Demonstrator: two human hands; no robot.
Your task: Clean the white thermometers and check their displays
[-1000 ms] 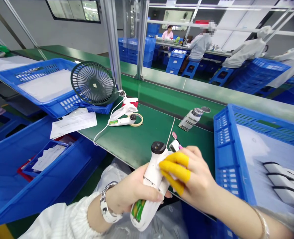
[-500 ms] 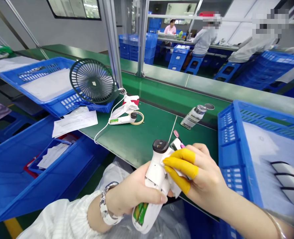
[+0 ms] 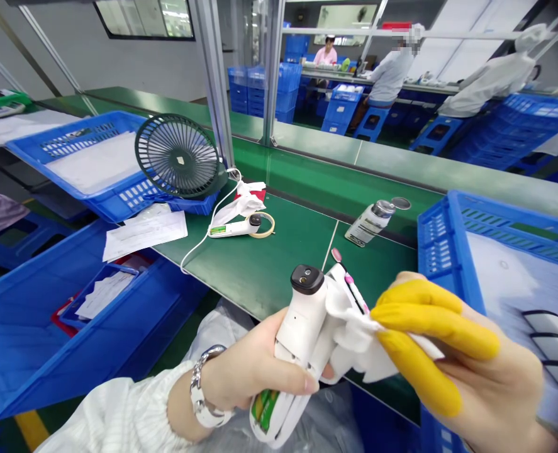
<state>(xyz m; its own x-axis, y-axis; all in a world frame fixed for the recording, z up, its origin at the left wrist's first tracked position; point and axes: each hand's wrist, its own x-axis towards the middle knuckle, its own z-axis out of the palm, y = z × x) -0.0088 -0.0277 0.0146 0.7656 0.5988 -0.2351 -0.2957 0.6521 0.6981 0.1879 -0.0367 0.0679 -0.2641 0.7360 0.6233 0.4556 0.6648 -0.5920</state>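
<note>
My left hand point(image 3: 269, 365) is wrapped around a white infrared thermometer point(image 3: 302, 314) with a black sensor head. Its battery compartment lies uncovered, showing green batteries point(image 3: 265, 406). A second white casing seems to sit close against it, partly hidden by cloth and fingers. Yellow finger cots cover fingers of my right hand point(image 3: 462, 358), which pinches a crumpled white cloth point(image 3: 358, 343). The cloth stretches from those fingertips to the thermometer's right side. Behind it, a thin pink-and-black stick with a pink oval end point(image 3: 336, 255) rests on the table, partly covered.
On the green table point(image 3: 288, 251) stand a metal-topped bottle point(image 3: 370, 223) and a dark fan point(image 3: 179, 157). Another thermometer point(image 3: 234, 228) lies by a tape roll point(image 3: 264, 225). Blue crates flank me, the right crate point(image 3: 432, 251) holding white devices. Co-workers sit beyond.
My right hand has moved right and toward me, away from the thermometer, drawing the white cloth out with it. My left hand keeps its hold in nearly the same place.
</note>
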